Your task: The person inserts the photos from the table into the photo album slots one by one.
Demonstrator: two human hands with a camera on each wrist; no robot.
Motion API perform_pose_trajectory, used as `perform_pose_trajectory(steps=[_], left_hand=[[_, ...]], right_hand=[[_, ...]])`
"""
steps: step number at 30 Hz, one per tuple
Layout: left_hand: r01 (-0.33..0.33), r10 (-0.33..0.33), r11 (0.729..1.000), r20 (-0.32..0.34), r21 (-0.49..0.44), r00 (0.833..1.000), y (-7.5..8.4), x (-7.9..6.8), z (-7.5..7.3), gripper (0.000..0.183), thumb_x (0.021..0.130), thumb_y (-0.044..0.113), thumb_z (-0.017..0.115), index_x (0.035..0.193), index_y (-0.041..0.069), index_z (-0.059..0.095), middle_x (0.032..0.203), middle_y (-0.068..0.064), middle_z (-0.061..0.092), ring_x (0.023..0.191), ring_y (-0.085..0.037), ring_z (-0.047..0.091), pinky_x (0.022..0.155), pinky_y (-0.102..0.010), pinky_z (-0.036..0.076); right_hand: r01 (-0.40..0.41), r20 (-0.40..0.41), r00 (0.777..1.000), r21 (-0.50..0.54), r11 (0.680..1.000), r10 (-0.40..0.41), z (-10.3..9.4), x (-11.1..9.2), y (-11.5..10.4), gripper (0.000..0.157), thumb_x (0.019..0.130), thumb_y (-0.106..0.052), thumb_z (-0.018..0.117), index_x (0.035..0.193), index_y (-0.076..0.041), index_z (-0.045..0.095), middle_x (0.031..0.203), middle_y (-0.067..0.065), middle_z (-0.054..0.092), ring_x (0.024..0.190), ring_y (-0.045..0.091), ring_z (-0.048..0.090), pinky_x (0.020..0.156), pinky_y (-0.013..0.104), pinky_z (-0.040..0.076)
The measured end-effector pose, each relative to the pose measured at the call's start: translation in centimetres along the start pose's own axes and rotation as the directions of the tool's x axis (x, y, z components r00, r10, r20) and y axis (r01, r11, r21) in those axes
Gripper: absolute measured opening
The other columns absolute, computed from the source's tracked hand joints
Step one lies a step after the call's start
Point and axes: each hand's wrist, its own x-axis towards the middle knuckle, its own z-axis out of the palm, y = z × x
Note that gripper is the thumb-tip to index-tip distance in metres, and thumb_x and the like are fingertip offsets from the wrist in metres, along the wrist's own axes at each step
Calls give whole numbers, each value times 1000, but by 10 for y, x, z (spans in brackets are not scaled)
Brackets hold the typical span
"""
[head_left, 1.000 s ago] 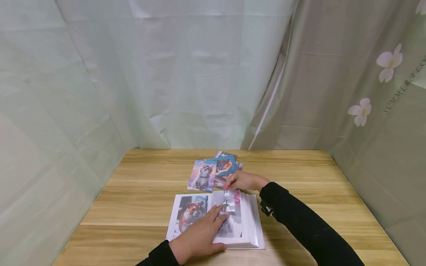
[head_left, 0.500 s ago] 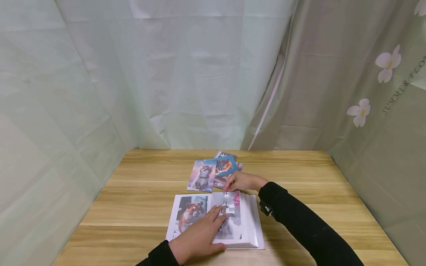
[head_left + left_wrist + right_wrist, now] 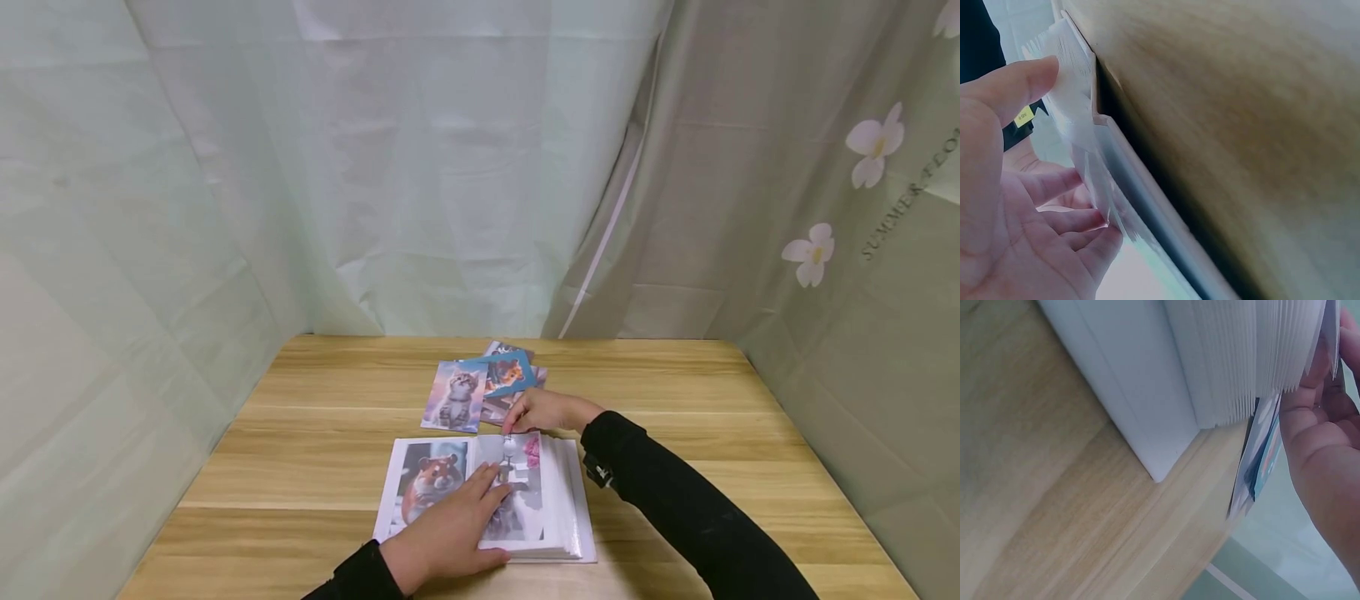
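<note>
An open white photo album (image 3: 567, 517) lies on the wooden table, with a hamster photo (image 3: 431, 479) in its left page. On the right page is a greyish photo (image 3: 528, 496) with a pink patch in its top corner. My left hand (image 3: 453, 533) rests across the album with fingers extended over this photo; in the left wrist view its fingertips touch the clear sleeve (image 3: 1094, 169). At the page's top edge my right hand (image 3: 551, 410) pinches the photo's upper edge between thumb and fingers. The right wrist view shows that hand beside the page stack (image 3: 1229, 369).
Just beyond the album lie a kitten photo (image 3: 456, 400) and a blue-bordered hamster photo (image 3: 517, 367), overlapping other loose photos. The wooden table (image 3: 300, 467) meets pale curtains (image 3: 420, 208) at its back and sides.
The greyish photo has slid slightly toward the person, down into the right page. My right hand has shifted a little left with it. My left hand stays where it was.
</note>
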Motion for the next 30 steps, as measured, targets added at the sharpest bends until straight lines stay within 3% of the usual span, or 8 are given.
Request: perform_pose_trajectory(steps=[7, 15, 23, 30], left_hand=[[-17, 18, 1000, -19, 17, 1000, 0, 0, 0, 81, 88, 57, 68, 150, 9, 44, 159, -19, 33, 146, -34, 33, 111, -44, 41], [-1, 1, 1000, -7, 22, 1000, 1, -1, 0, 82, 88, 59, 67, 152, 12, 42, 160, -17, 31, 146, -33, 32, 111, -45, 40], [-11, 12, 1000, -19, 26, 1000, 1, -2, -1, 82, 89, 59, 66, 151, 11, 42, 159, -18, 32, 146, -33, 32, 111, -44, 40], [-8, 9, 1000, -17, 20, 1000, 1, -2, -1, 83, 88, 59, 67, 151, 12, 42, 159, -18, 32, 146, -33, 32, 111, -45, 40]], right_hand=[[-7, 11, 1000, -37, 999, 7, -3, -1, -4, 19, 95, 1, 62, 99, -4, 79, 95, -2, 72, 78, 9, 53, 73, 22, 46], [-15, 1, 1000, -80, 997, 15, -1, 0, -12, 14, 97, -13, 65, 95, -7, 77, 68, -7, 54, 64, 7, 45, 61, 22, 40], [-10, 8, 1000, -69, 998, 11, 3, 3, -12, 7, 93, -5, 68, 94, -5, 75, 85, -5, 69, 76, 6, 57, 72, 22, 49], [-4, 0, 1000, -37, 999, 4, 5, 3, -12, 5, 88, -2, 74, 93, -2, 74, 84, 0, 71, 74, 7, 58, 70, 20, 49]])
